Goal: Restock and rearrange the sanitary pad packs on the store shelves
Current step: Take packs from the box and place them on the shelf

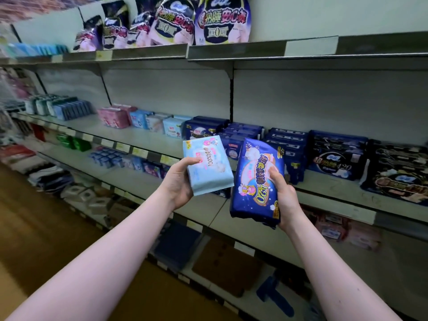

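While the left hand (177, 181) is clamped on a light blue pack (208, 165) and the right hand (286, 195) on a dark blue pack (257, 179), both are judged light, soft and slippery, best gripped across the sides

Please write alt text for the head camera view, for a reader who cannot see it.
A person's left hand holds a light blue pad pack and the right hand a dark blue pad pack, both before a store shelf of similar packs. Purple packs stand on the shelf above.

Middle shelf (148, 133): pink packs (114, 117) and light blue packs (159, 123) left, dark navy packs (287, 144) centre, black packs (398, 167) right. Top shelf (254, 50) carries purple bags (222, 22); lower shelf (139, 179) has small blue packs (108, 156) far left.
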A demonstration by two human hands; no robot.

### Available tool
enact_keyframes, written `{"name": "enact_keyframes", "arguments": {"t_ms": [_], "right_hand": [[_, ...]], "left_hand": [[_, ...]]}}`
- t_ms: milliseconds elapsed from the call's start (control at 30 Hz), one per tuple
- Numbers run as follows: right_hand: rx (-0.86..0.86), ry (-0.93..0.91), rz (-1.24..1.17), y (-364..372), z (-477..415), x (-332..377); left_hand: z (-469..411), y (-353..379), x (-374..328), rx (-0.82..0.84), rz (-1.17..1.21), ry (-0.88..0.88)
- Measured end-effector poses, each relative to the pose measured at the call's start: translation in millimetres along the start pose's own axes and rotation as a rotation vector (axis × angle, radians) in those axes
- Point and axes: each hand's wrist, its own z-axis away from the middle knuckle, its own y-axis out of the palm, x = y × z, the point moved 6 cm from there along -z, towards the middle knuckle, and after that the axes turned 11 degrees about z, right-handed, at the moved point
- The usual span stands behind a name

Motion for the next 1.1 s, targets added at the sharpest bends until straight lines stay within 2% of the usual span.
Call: {"name": "enact_keyframes", "arguments": {"t_ms": [333,500,767,933,1100], "right_hand": [[0.048,-0.024,0.042,109.7,-39.6,-9.4],[0.010,-0.033,0.044,193.9,-63.3,-20.4],[-0.078,-0.050,-0.014,305.7,-93.3,-36.4],[-0.112,-0.064,-0.008,328.7,-108.0,-36.4],[-0.099,-0.065,-0.012,333.0,-140.8,-28.1]], "left_hand": [[-37.1,-90.3,-77.3,-0.090,0.075,0.114],[-64.1,-158.9,-144.6,-0.135,0.039,0.166],[-99.8,-248.5,-216.5,-0.184,0.066,0.126],[-121.7,-269.7,-231.6,-0.163,0.128,0.097],[-152.1,-272.1,-230.5,-0.125,0.018,0.088]]}}
